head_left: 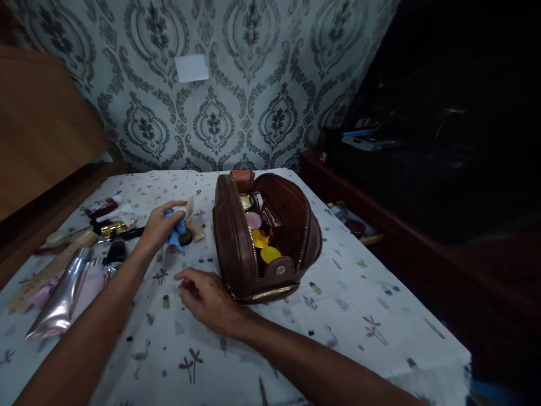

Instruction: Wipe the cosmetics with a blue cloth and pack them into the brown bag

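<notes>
In the head view, taking the brown bag (234, 242) as the centre of the clock, the left hand (163, 225) is reaching out at nine o'clock. Its thumb and forefinger are forming a narrow pinch and holding a small white-and-blue item (178, 228), whose exact kind is too blurred to tell. A dark round piece (185, 237) is showing just below the fingers, and a small beige tube (195, 230) is lying just beside it, on the bag's side.

The right hand (207, 299) is hovering or resting at eight o'clock, near the bag's lower corner; which of the two, the view is not settling. Its fingers are curling loosely, leaving a modest gap between thumb and forefinger.

The bag is standing upright on the patterned cloth (338, 316), its zipped top gaping. Inside, yellow lids (270, 255) are sitting toward six o'clock, while a pink round container (253, 220) and a gold lid (246, 202) are sitting toward eleven.

Farther out at nine o'clock, assorted cosmetics are lying in a heap, with a shiny pinkish tube (59, 301) resting at its near edge, toward eight. At eleven, a white paper (192, 67) is showing against the patterned wall (253, 121). A wooden panel (46, 124) is standing at ten.
</notes>
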{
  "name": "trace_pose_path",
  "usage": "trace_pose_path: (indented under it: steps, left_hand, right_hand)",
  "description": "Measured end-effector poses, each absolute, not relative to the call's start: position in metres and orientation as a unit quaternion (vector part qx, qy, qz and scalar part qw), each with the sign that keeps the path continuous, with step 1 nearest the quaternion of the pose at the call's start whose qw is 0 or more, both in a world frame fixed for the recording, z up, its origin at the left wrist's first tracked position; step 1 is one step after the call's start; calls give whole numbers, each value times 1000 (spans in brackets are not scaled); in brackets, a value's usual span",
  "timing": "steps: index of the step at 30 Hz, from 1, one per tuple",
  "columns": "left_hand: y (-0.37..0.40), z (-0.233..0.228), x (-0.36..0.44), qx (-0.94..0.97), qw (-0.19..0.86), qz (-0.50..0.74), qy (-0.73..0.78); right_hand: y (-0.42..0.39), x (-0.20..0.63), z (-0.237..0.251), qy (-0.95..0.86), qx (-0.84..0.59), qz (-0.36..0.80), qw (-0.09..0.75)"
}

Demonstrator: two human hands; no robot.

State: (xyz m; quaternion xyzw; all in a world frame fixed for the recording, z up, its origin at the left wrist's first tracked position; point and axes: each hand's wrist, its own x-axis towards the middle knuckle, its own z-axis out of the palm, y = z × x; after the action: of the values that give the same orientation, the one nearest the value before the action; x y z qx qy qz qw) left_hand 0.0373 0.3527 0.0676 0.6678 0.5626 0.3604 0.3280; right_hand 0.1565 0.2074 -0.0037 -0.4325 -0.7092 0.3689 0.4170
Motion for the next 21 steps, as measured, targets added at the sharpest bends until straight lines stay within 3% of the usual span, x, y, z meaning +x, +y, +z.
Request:
trace_pose_path:
  steps: [3, 5, 13, 16, 21]
  left_hand:
    - [335, 66, 28, 605, 410, 401, 552]
    - [319, 63, 23, 608, 407, 405, 549]
    - [254, 37, 16, 832, 91, 290, 465]
    - [244, 28, 14, 868, 40, 242, 431]
    - [247, 30, 7, 873, 10, 332, 356]
  right_hand:
    - [206, 156, -5, -672, -442, 388, 450]
    - [207, 155, -6, -650, -451, 395, 466]
    - [214, 150, 1, -523, -492, 494, 490]
    - [214, 151, 2, -496, -487, 490, 526]
    - [213, 149, -6, -463, -452, 514, 563]
